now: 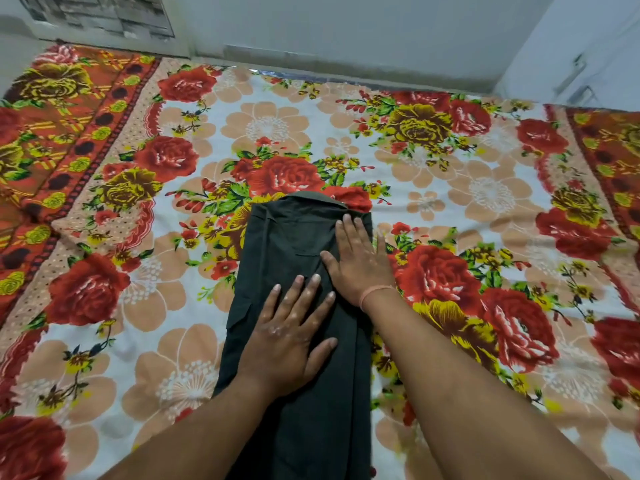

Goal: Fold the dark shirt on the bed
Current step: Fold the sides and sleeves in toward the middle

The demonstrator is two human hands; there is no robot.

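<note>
1. The bed filled nearly the whole view, covered by a flowered sheet in red, yellow and peach, with a pale wall beyond its far edge.
2. The dark shirt lay near the middle of the bed, already brought in to a long narrow strip running from the person's body toward the far edge, its collar end farthest away. Judging by that shape, the lengthwise folds looked done; the crosswise folds that would shorten the strip seemed still to come.
3. The left hand lay flat on the shirt's middle, fingers spread and gripping nothing, only pressing the cloth.
4. The right hand lay flat on the shirt farther up, by its right edge, fingers likewise extended and holding nothing.
5. A thin pinkish band circled the right wrist, just off the shirt's right edge.
</note>
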